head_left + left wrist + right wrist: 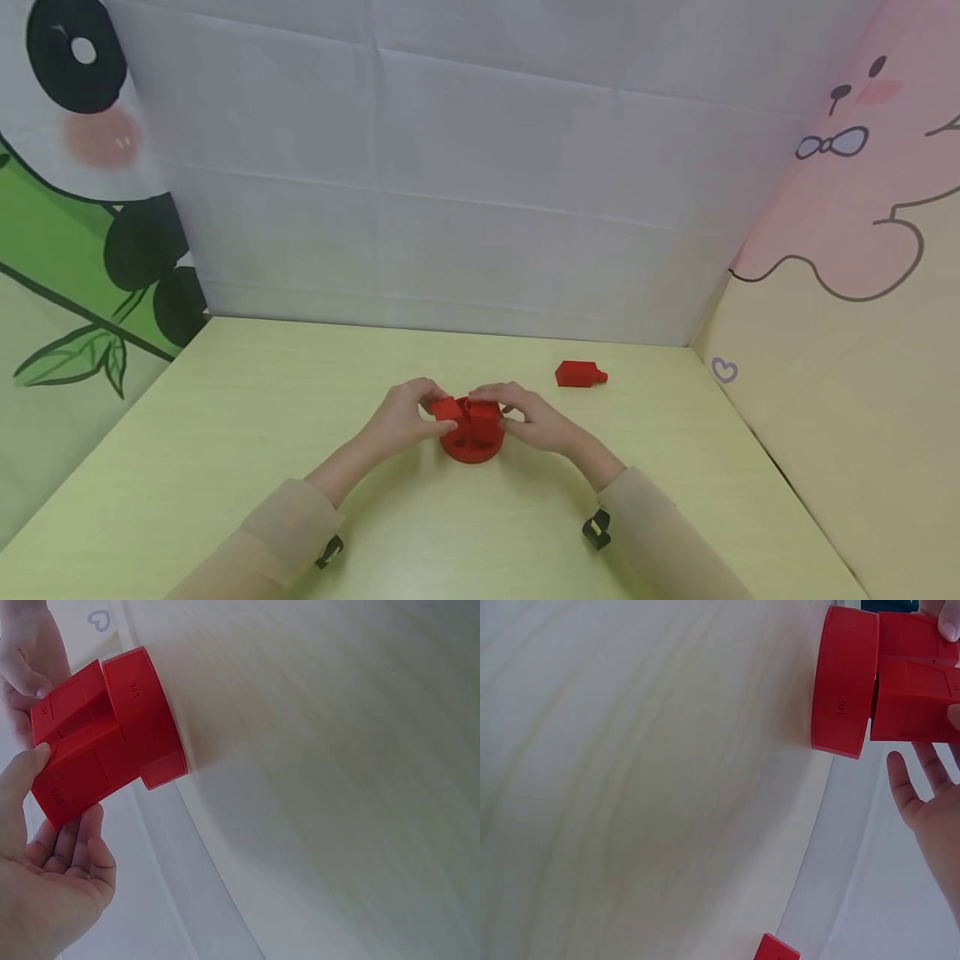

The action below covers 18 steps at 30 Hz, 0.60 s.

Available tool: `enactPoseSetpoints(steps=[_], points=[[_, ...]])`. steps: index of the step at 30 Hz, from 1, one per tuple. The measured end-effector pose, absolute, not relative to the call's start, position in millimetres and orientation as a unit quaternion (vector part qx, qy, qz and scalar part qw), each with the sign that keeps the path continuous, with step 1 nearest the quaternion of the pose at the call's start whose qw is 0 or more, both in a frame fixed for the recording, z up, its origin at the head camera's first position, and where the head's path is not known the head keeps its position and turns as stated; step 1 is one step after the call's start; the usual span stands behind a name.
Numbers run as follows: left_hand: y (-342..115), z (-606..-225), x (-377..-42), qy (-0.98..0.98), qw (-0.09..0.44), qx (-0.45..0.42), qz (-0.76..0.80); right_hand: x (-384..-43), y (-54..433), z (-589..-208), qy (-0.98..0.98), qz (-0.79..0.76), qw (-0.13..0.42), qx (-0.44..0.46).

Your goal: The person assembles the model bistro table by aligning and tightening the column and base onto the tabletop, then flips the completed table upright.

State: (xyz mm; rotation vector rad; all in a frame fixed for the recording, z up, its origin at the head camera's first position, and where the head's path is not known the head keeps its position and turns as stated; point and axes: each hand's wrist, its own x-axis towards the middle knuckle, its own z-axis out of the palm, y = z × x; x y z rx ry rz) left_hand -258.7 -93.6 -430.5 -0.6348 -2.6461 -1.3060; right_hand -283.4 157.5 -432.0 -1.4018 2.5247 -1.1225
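A round red base (472, 455) stands on the table, with two red angular blocks upright in it, side by side. My left hand (405, 418) pinches the left block (447, 409) between thumb and fingers. In the left wrist view that block (79, 776) bears the number 148 and leans outward at its top. On the other side my right hand (538, 422) grips the right block (486, 418), thumb at the near side and fingers behind. The right wrist view shows this block (907, 703) rising from the numbered base wall (844, 686).
Farther back to the right, a loose red block (577, 373) with a small knob lies on its side on the pale table (315, 367). A white cloth wall (465, 167) rises behind the table, and printed cartoon panels stand at both sides.
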Motion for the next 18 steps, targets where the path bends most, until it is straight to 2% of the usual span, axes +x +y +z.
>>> enactPoseSetpoints(steps=[8, 18], points=[[-93.8, -429.6, -257.8, -0.875, 0.058, -0.209, -0.433, -285.9, 156.1, -429.7, 0.828, -0.347, 0.010, -0.440], [-93.4, -428.5, -256.5, -0.880, 0.057, -0.199, -0.427, -287.0, 156.5, -430.8, 0.859, -0.367, 0.012, -0.358]])
